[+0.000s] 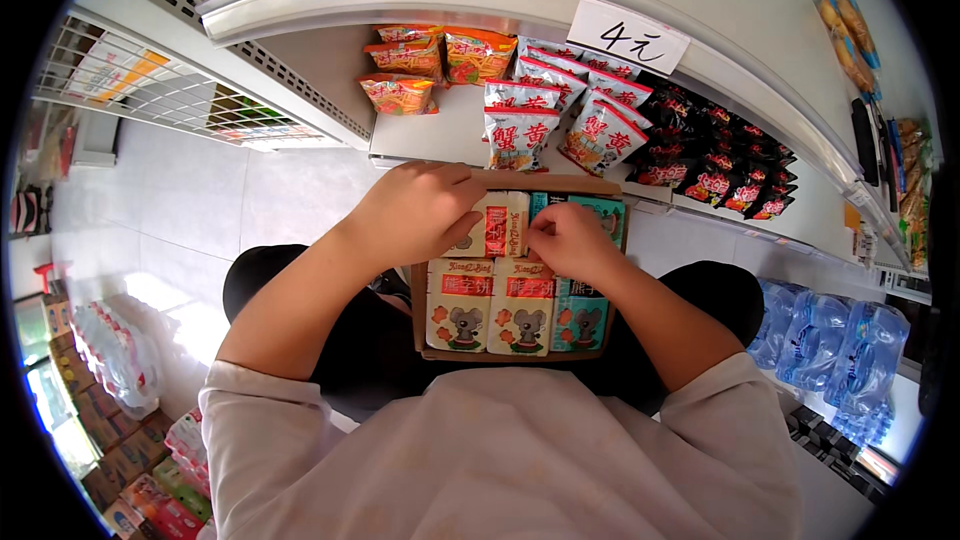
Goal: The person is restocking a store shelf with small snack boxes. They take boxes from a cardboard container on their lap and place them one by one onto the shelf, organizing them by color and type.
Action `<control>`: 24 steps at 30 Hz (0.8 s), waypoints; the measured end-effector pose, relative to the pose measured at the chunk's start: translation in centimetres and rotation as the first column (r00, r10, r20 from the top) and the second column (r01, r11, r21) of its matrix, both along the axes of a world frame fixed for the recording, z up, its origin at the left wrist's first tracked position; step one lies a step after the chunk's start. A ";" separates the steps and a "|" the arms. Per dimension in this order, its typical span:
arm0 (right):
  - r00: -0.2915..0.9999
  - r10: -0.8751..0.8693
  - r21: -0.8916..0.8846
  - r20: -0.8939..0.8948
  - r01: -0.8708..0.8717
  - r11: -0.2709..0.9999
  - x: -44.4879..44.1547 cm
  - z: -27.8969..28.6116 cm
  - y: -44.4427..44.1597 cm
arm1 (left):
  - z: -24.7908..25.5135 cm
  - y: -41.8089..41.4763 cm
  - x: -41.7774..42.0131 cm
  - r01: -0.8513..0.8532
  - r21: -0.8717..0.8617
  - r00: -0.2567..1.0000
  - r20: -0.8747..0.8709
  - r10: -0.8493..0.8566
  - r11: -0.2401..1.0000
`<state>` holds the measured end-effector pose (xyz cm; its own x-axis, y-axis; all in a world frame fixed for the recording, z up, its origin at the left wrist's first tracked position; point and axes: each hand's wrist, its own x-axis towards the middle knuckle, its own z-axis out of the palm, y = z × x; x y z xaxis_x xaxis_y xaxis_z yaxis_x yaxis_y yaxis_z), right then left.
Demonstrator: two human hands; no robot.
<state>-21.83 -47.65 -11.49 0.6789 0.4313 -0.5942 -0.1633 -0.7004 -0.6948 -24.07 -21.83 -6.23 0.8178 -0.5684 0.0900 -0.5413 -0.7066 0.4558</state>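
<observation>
An open cardboard box (551, 182) rests between my knees, in front of the lower shelf. Cream biscuit packets with a koala picture (521, 315) fill its near row, beside a teal packet (579, 322) at the right. Behind them lie a cream packet turned sideways (504, 225) and more teal packets (612, 216). My left hand (427, 210) reaches over the box's far left corner, its thumb by the sideways packet and its other fingertips partly hidden. With fingers bent together, my right hand (574, 240) touches the right end of that packet; whether it grips it is unclear.
On the shelf (457, 124) stand orange snack bags (480, 56), white-and-red bags (521, 136) and black bags (709, 154). An upper shelf edge with a price card (628, 37) overhangs them. Bottled water packs (814, 345) are at right; cartons (124, 442) and wrapped bottles (116, 360) at left.
</observation>
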 end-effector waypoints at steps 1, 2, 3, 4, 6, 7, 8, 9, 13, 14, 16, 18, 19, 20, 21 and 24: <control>0.991 -0.050 0.028 -0.127 0.054 0.998 0.1 0.4 0.3 | 0.2 0.0 0.3 -0.010 0.013 1.000 -0.005 0.010 1.000; 0.984 -0.079 0.039 -0.158 0.086 0.996 0.1 0.6 0.5 | 0.4 0.1 0.5 -0.021 0.028 1.000 -0.009 0.021 0.999; 0.976 -0.107 0.048 -0.190 0.118 0.992 0.0 0.8 0.7 | 0.5 0.2 0.5 -0.017 0.027 1.000 -0.008 0.018 0.999; 0.966 -0.135 0.056 -0.222 0.151 0.987 0.0 0.9 0.8 | 0.5 0.2 0.6 -0.014 0.025 1.000 -0.008 0.014 1.000; 0.969 -0.148 0.064 -0.199 0.164 0.984 -0.1 0.2 1.0 | 0.4 0.1 0.6 0.011 0.024 1.000 -0.022 -0.010 1.000; 0.970 -0.156 0.068 -0.187 0.171 0.983 -0.2 0.0 1.1 | 0.3 0.1 0.6 0.028 0.026 0.999 -0.039 -0.027 0.999; 0.963 -0.162 0.068 -0.217 0.180 0.981 -0.1 0.1 1.2 | 0.2 0.0 0.5 0.045 0.027 0.998 -0.054 -0.044 0.999; 0.955 -0.167 0.068 -0.246 0.189 0.980 0.0 0.5 1.4 | 0.2 0.0 0.4 0.056 0.021 0.997 -0.057 -0.054 0.998; 0.989 -0.088 0.103 -0.117 0.100 0.990 -0.2 1.1 1.7 | 0.0 -0.3 0.3 0.073 0.012 0.996 -0.052 -0.072 0.997; 0.999 -0.049 0.115 0.007 0.047 0.992 -0.3 0.9 1.7 | 0.0 -0.4 0.4 0.072 0.014 0.996 -0.046 -0.071 0.997; 0.967 0.027 0.118 0.253 -0.059 0.991 -0.6 0.4 1.5 | 0.0 -0.4 0.6 0.069 0.020 0.995 -0.070 -0.068 0.997; 0.980 0.005 0.178 0.198 -0.041 0.983 -0.4 0.6 1.6 | 0.1 -0.4 0.6 0.072 0.023 0.994 -0.082 -0.070 0.997; 0.986 -0.005 0.208 0.169 -0.031 0.978 -0.4 0.7 1.5 | 0.1 -0.5 0.6 0.076 0.023 0.994 -0.085 -0.073 0.997; 0.994 -0.036 0.267 0.098 0.008 0.964 -0.4 0.6 1.5 | 0.1 -0.5 0.5 0.079 0.025 0.993 -0.088 -0.077 0.997; 0.998 -0.062 0.323 0.025 0.050 0.945 -0.4 0.2 1.3 | 0.2 -0.6 0.6 0.078 -0.012 0.994 -0.077 -0.079 0.997; 0.972 -0.152 0.402 -0.179 0.214 0.890 -0.3 1.5 1.2 | 0.6 -0.9 0.2 0.062 -0.105 0.995 -0.075 -0.070 0.992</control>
